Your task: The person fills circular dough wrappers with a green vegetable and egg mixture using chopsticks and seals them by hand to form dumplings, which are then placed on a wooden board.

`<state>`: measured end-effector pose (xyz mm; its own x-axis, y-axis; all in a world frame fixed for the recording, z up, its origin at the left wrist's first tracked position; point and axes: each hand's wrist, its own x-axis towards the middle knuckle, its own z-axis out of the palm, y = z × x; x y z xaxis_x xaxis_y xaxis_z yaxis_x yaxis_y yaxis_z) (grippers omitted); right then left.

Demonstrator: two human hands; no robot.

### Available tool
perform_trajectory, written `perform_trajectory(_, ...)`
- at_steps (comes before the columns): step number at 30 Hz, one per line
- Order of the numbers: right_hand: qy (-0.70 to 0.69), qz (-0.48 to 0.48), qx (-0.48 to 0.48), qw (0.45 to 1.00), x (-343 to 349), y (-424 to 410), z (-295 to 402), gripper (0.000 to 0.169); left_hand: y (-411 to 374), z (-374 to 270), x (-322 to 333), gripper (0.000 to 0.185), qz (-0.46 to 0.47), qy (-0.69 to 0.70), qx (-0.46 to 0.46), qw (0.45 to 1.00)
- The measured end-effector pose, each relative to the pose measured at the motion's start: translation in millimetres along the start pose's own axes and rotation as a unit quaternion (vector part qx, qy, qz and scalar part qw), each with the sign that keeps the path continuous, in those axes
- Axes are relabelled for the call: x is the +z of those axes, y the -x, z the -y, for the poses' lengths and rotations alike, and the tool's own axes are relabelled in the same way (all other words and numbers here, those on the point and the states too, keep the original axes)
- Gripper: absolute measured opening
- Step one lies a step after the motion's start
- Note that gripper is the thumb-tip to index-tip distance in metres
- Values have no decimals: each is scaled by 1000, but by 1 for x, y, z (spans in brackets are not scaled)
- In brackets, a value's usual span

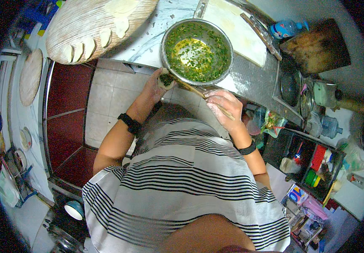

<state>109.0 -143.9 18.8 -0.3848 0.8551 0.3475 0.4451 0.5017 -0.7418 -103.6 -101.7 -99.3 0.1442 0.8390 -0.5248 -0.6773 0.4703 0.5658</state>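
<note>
My left hand [154, 87] cups a dough wrapper [163, 86] with a dark green filling [166, 79] in its middle, just off the near left rim of a steel bowl [229, 64]. Chopped greens in yellowish liquid [197, 53] coat the bowl's inside. In my right hand [224, 107], dusted with flour, is a pair of wooden chopsticks [193, 89] pointing toward the wrapper. Several folded dumplings [89, 49] stand along the near edge of a round woven tray [71, 22], with flat wrappers [122, 7] farther back on it.
Behind the bowl lies a pale board [235, 28] beside a long knife-like tool [261, 36]. A dark-stained cutting board [316, 47] leans at the right near a blue-labelled bottle [287, 29]. At the left, another round tray [31, 77] rests on a marbled counter. Crowded shelves [308, 164] stand to my right.
</note>
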Motion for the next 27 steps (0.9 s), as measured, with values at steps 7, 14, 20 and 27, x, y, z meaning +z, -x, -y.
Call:
perform_trajectory(7,4,8,-22,1000,3,-1,-1,10,-37,24,-37,28,39,173,-94,980)
perform_trajectory(14,-20,12,-15,1000,1,-4,2,8,-35,27,-44,28,66,152,-69,984)
perform_trajectory(20,3,10,14,1000,-1,0,-5,8,-40,32,-44,28,49,152,-64,985)
perform_trajectory(27,-35,-2,19,999,-3,-1,-3,7,-30,24,-45,32,64,130,-68,987)
